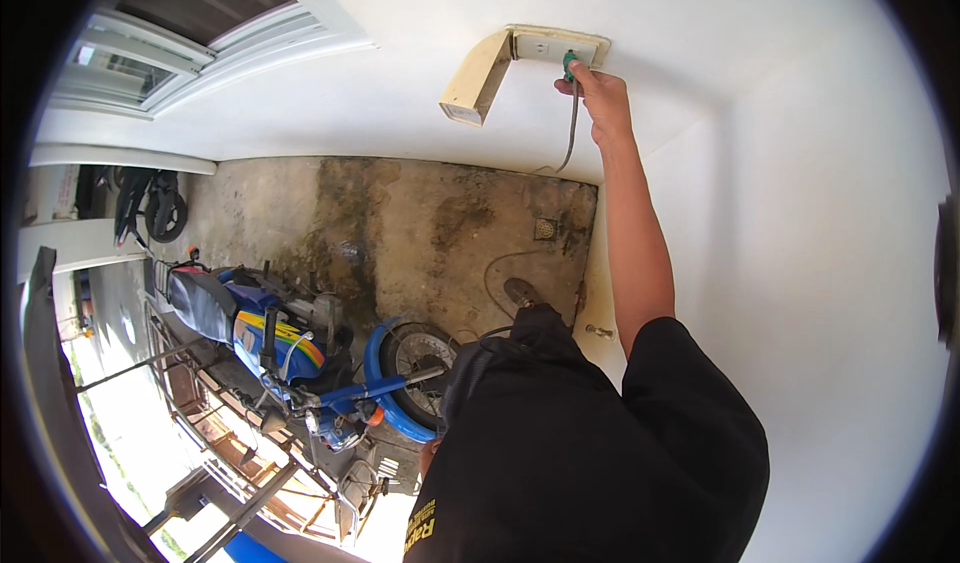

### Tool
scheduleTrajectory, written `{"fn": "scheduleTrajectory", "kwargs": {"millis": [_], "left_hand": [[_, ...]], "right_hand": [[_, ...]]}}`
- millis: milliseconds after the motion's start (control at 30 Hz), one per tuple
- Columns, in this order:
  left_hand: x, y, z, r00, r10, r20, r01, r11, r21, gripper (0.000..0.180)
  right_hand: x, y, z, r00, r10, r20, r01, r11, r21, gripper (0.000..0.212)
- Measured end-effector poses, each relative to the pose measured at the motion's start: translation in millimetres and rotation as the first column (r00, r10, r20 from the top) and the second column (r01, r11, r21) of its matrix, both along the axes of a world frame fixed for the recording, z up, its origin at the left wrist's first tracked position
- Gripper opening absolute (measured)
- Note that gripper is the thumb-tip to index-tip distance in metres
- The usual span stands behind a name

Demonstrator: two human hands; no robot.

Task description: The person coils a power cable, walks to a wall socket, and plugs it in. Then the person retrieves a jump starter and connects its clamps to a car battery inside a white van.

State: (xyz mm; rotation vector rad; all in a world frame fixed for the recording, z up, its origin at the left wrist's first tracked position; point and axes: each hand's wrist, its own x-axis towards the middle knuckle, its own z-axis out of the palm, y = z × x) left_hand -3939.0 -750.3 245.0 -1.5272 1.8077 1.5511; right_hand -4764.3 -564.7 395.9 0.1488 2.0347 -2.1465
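My right hand (pixel 603 100) is reached up to the wall, its thumb and fingers closed on a green plug (pixel 569 65). The plug is against the right side of a wall socket (pixel 545 48); how deep its pins sit is hidden. A grey cord (pixel 573 128) hangs from the plug toward the floor. The socket's yellowed hinged cover (pixel 480 80) is swung out to the left. My left hand does not show; only a sliver of skin appears beside my black shirt, above the motorcycle's front wheel side.
A blue motorcycle (pixel 285 343) stands on the left, its front wheel (pixel 415 363) close to me. The cord runs over the stained concrete floor (pixel 420 223) near my shoe (pixel 520 291) and a small drain (pixel 545 228). A tap (pixel 599 332) juts from the right wall. A window (pixel 190 33) is at upper left.
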Motion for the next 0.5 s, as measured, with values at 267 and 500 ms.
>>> {"fn": "scheduleTrajectory", "kwargs": {"millis": [267, 500], "left_hand": [[6.9, 1.1, -35.9, 0.974, 0.104, -0.201, -0.084, 0.991, 0.109, 0.039], [-39.4, -4.5, 12.3, 0.997, -0.024, -0.067, 0.022, 0.999, -0.032, 0.033]], "right_hand": [[2.6, -32.1, 5.2, 0.991, -0.133, -0.019, 0.126, 0.972, -0.201, 0.035], [-1.4, -28.8, 0.6, 0.973, -0.232, -0.007, 0.224, 0.946, -0.234, 0.034]]}}
